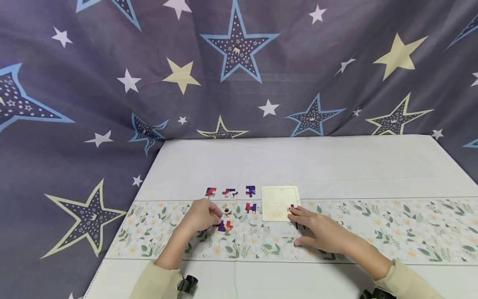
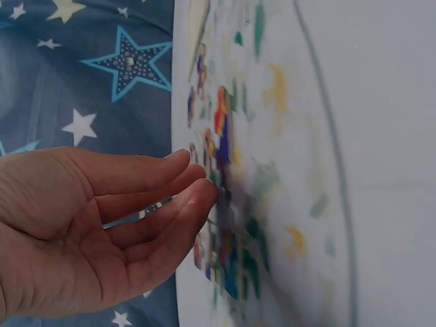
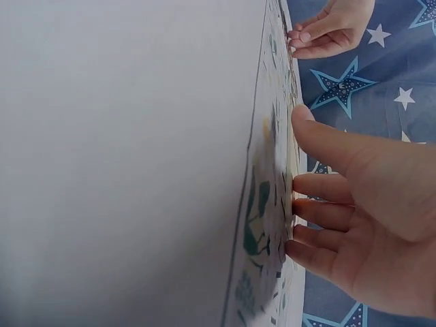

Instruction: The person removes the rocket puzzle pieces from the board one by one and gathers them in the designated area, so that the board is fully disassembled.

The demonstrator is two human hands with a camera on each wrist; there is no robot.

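My left hand point(image 1: 202, 214) hovers low over the left group of jigsaw pieces, fingers loosely bent. In the left wrist view its fingertips point(image 2: 197, 187) come right to a blurred row of pieces, with no piece visible between them. Just beside those fingers lies a purple, red and yellow jigsaw piece point(image 1: 225, 226), with a pale jigsaw piece point(image 1: 226, 210) above it. On the right, my right hand point(image 1: 323, 232) spreads its fingers at the lower right corner of a pale square puzzle board point(image 1: 280, 203). A small dark-and-yellow jigsaw piece point(image 1: 291, 208) sits in that corner by the fingertips.
Left of the board lie more jigsaw pieces: a purple one point(image 1: 250, 190), a purple-red one point(image 1: 251, 207), a red-white one point(image 1: 230, 193) and a red one point(image 1: 210, 192). A floral band point(image 1: 392, 228) crosses the white tablecloth point(image 1: 317, 162). A star-patterned curtain point(image 1: 242, 99) hangs behind.
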